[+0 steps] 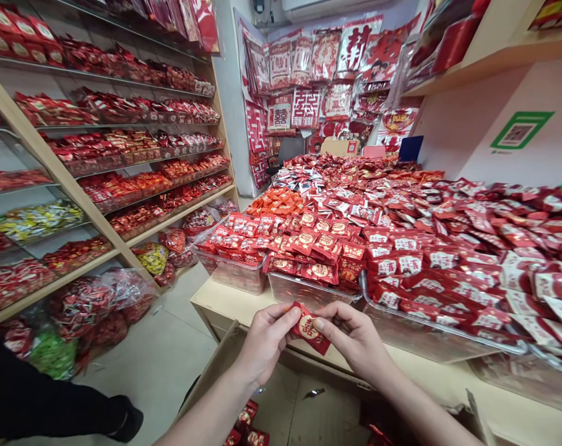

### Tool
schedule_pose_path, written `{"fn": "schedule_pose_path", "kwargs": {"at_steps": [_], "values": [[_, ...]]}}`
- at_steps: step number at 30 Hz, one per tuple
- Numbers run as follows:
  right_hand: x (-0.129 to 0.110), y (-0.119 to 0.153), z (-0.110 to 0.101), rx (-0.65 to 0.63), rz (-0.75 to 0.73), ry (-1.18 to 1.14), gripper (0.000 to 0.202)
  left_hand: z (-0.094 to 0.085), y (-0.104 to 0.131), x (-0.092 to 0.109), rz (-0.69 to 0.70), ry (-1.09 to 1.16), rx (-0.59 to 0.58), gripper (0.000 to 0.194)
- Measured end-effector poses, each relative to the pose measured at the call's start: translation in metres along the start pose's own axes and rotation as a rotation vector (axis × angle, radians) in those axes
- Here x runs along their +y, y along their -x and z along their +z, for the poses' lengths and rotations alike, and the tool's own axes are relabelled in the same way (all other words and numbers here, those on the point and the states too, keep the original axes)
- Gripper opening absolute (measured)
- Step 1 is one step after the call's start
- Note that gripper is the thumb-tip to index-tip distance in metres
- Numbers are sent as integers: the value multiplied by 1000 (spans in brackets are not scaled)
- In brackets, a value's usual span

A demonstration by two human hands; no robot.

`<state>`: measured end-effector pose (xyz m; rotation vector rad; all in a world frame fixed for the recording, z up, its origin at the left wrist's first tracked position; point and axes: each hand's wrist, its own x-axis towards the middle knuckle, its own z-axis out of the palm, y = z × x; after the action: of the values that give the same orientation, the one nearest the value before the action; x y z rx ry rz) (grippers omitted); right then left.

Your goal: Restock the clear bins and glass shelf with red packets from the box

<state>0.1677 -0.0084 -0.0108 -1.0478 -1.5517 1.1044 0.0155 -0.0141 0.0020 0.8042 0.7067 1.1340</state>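
The left hand [267, 341] and right hand [353, 334] pinch a red packet [307, 329] before the clear bin [318, 293]. Its long axis slants down rightward.

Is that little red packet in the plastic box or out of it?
Out. The left hand and right hand pinch the red packet in front of the clear box.

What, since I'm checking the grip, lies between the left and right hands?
A small red packet with a pale round emblem: the head view shows the left hand and right hand both pinching it.
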Motion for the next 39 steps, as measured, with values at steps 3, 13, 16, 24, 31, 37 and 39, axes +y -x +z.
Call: {"fn": "schedule_pose_path", "kwargs": {"at_steps": [3,13,16,24,31,37,39], "values": [[-1,0,0,-1,5,-8,21,-1,-2,0,-1,2,5,10],[0,-1,0,-10,12,-4,20,-1,-1,0,-15,7,-3,11],[0,0,0,-8,14,-8,21,-1,-2,1,-17,8,-4,10],[-3,-2,-1,20,35,-58,22,-1,-2,1,-12,12,5,12],[-5,-3,-6,55,68,-117,25,4,-4,6,-9,29,4,14],[-5,-4,-6,42,65,-169,24,5,-5,5,-6,-1,7,15],[-4,-4,-5,52,52,-159,24,4,-5,4,2,-13,14,15]]}}
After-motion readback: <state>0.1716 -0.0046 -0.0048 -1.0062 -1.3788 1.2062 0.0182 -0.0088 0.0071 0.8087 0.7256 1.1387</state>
